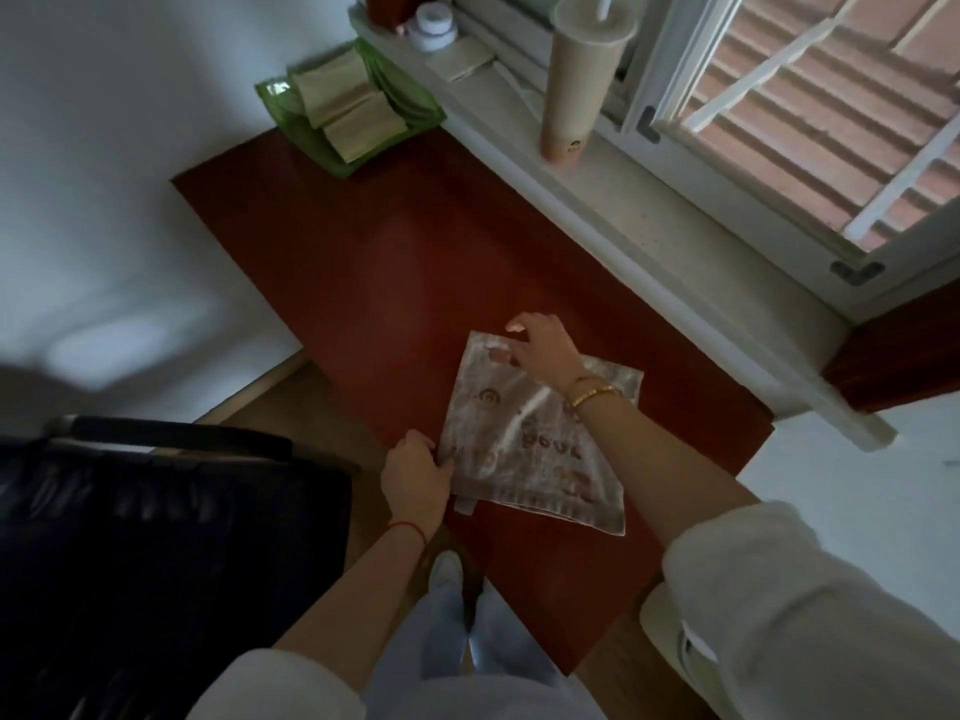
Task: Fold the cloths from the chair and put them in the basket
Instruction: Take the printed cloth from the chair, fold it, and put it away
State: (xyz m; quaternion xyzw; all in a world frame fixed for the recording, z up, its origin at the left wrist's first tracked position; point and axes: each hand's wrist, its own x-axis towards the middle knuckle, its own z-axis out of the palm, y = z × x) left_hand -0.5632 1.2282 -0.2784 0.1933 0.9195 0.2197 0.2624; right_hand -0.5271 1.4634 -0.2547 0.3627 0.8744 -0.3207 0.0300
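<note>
A pale printed cloth (535,449) lies flat on the dark red table (395,272), near its front edge. My left hand (415,475) pinches the cloth's near left corner. My right hand (540,345) rests its fingers on the far left corner of the cloth, fingers curled down onto it. A green basket (280,103) stands at the table's far end and holds several folded beige cloths (348,109). The black chair (156,506) stands at the left, beside the table.
A windowsill (623,200) runs along the table's right side, with a tall beige cup (576,80) and a white jar (434,23) on it. An open window is beyond. White walls stand left and right. My shoe (447,569) shows under the table edge.
</note>
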